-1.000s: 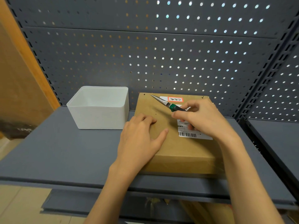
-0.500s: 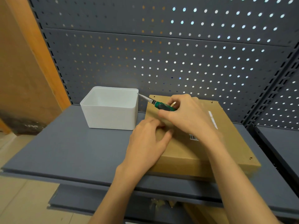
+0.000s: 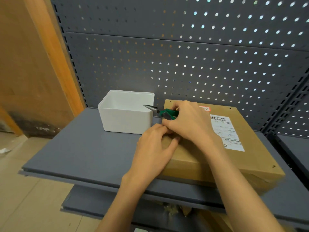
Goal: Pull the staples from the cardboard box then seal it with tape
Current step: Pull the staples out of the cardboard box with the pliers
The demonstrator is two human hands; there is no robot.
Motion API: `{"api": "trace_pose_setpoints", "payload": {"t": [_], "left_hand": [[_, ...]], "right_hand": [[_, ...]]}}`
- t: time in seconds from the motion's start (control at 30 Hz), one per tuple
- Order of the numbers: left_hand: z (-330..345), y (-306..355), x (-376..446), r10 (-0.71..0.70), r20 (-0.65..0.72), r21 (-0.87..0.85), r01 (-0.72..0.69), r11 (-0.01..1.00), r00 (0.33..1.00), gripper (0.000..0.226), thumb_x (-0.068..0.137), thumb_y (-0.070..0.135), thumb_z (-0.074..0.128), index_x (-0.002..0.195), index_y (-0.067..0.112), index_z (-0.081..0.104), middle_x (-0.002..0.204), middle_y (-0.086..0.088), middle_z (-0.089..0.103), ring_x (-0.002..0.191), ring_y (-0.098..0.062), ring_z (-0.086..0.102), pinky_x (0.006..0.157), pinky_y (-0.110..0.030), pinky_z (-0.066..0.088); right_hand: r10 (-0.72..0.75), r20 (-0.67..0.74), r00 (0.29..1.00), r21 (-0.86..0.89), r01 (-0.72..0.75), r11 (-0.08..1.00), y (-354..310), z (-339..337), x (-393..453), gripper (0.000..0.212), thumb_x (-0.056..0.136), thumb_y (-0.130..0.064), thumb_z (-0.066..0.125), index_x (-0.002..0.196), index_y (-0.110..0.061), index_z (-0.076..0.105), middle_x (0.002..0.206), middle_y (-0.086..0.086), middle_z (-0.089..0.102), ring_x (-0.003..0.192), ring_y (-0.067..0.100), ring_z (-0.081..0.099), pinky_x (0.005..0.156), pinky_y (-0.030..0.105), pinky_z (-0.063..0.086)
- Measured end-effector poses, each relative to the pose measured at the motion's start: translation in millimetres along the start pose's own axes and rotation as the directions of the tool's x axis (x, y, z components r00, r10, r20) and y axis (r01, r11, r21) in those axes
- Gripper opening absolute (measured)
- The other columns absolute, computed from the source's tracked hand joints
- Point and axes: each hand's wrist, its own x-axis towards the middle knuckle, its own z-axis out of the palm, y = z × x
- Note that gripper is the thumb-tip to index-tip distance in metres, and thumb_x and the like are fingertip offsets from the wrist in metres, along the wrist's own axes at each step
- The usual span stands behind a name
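Observation:
A flat brown cardboard box (image 3: 209, 158) with a white shipping label lies on the grey shelf (image 3: 87, 153), turned at an angle. Small dark staple marks show at its corners. My left hand (image 3: 154, 148) rests flat on the box's left edge, fingers fairly straight. My right hand (image 3: 187, 124) grips green-handled needle-nose pliers (image 3: 160, 111) above the box's far left corner. The pliers' metal tip points left over the rim of a white bin (image 3: 127, 114). Whether the jaws hold a staple is too small to tell.
The white bin stands on the shelf just left of the box, against a grey pegboard back wall (image 3: 184, 64). A wooden panel (image 3: 33, 64) rises at the left. A lower shelf and more cardboard (image 3: 217, 220) show below.
My right hand has carried the pliers left from over the box's far edge to the white bin's rim. My left hand has stayed on the box. The view has shifted, so the box appears rotated.

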Motion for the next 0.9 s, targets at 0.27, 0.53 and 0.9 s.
{"api": "trace_pose_setpoints", "payload": {"t": [0.27, 0.53, 0.9], "left_hand": [[-3.1, 0.5, -4.1, 0.017, -0.008, 0.010, -0.017, 1.000, 1.000, 0.017, 0.085, 0.031, 0.062, 0.098, 0.022, 0.070, 0.099, 0.008, 0.065, 0.094, -0.009, 0.059, 0.082, -0.034, 0.046], [-0.6, 10.8, 2.6, 0.089, -0.049, 0.163, -0.080, 0.983, 0.995, 0.024, 0.087, 0.035, 0.060, 0.104, 0.020, 0.068, 0.103, 0.005, 0.065, 0.099, -0.017, 0.057, 0.087, -0.029, 0.041], [8.8, 22.2, 7.3, 0.162, -0.100, 0.333, -0.121, 0.935, 0.982, 0.021, 0.088, 0.032, 0.059, 0.097, 0.016, 0.069, 0.093, -0.001, 0.065, 0.091, -0.023, 0.055, 0.073, -0.030, 0.035]], "right_hand": [[0.009, -0.083, 0.997, -0.012, -0.010, 1.000, 3.1, 1.2, -3.6, 0.033, 0.069, -0.043, 0.064, 0.097, -0.026, 0.059, 0.097, -0.001, 0.059, 0.094, 0.027, 0.057, 0.063, 0.029, 0.029], [0.138, -0.200, 0.970, 0.055, -0.130, 0.990, 32.3, -27.2, -18.9, 0.039, 0.077, -0.050, 0.063, 0.107, -0.027, 0.059, 0.107, -0.004, 0.060, 0.099, 0.021, 0.056, 0.067, 0.028, 0.031], [0.574, -0.345, 0.742, 0.257, -0.513, 0.819, 122.7, -83.9, -60.9, 0.044, 0.071, -0.050, 0.068, 0.107, -0.025, 0.063, 0.110, 0.000, 0.064, 0.106, 0.029, 0.054, 0.081, 0.039, 0.039]]}}
